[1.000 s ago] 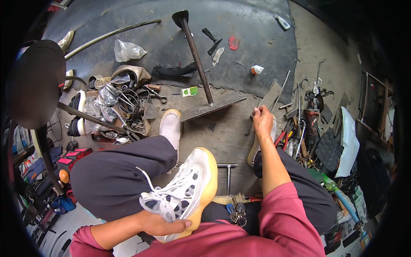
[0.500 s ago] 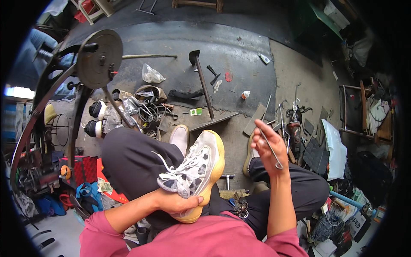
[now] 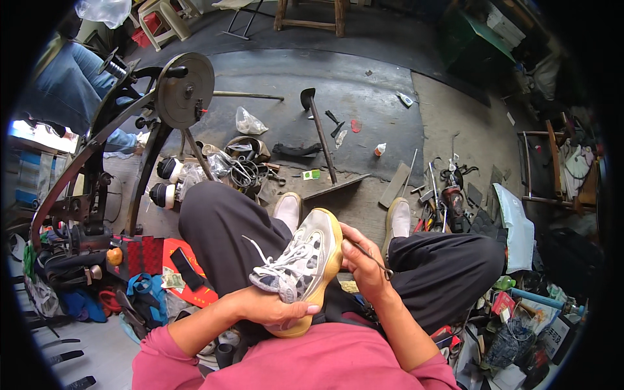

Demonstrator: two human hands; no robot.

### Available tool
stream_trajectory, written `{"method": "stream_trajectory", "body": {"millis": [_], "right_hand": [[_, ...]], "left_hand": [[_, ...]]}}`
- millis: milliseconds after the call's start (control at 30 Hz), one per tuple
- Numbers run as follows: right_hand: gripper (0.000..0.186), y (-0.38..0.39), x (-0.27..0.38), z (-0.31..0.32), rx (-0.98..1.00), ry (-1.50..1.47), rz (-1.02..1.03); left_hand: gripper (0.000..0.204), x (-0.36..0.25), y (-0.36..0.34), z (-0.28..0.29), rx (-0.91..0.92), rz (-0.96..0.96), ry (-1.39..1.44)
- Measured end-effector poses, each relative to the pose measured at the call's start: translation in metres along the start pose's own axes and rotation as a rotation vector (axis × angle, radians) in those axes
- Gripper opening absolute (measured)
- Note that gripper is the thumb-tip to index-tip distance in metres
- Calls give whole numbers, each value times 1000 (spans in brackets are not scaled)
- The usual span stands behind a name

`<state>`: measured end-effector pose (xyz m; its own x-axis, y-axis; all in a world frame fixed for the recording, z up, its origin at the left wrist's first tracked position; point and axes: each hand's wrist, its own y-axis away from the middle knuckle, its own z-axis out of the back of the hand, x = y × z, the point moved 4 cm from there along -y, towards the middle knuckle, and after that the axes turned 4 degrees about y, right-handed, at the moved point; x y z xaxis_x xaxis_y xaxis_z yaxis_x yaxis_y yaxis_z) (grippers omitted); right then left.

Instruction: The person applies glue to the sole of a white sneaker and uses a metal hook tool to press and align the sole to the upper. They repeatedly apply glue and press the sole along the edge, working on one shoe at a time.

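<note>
A white-and-grey sneaker (image 3: 300,260) with a yellow sole and loose laces lies tilted over my lap, toe away from me. My left hand (image 3: 276,307) grips it around the heel, thumb on the sole. My right hand (image 3: 364,266) holds a thin metal tool (image 3: 387,266) with a looped end, its fingers at the sole's right side near the toe; the tool's tip is hidden there. My two grey slip-on shoes (image 3: 399,224) are on the floor beyond my lap.
A cast-iron machine (image 3: 184,90) stands at left, another person's jeans (image 3: 78,84) behind it. A metal stand (image 3: 322,143), bagged parts (image 3: 249,122) and tools (image 3: 448,198) lie ahead. Cluttered piles flank me; a wooden frame (image 3: 549,162) is at right, stools (image 3: 309,16) at the back.
My right hand has come from beside my right knee, carrying the metal tool, inward to the sneaker. The view has tilted up, showing more of the room and the machine.
</note>
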<state>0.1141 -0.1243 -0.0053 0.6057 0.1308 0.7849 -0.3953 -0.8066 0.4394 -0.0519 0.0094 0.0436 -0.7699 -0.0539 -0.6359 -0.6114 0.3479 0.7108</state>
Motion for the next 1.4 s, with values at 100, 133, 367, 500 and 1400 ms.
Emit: {"method": "stream_trajectory", "body": {"millis": [100,133,367,500,1400], "right_hand": [[79,3,3,-15,128,-50,29],[81,4,4,-18,138,-21,25],[81,-1,1,-22,143,33,0],[79,-8,-1,-27,133,20,-26],[42,47,96,67,-242,575,333]], "left_hand": [[52,-11,14,-2,-195,-383,-234],[55,-20,21,-3,-342,-614,-454],[31,-23,93,37,-478,-444,-187],[20,-46,89,81,-867,-622,-39],[78,-61,-97,67,-301,-319,-2]]}}
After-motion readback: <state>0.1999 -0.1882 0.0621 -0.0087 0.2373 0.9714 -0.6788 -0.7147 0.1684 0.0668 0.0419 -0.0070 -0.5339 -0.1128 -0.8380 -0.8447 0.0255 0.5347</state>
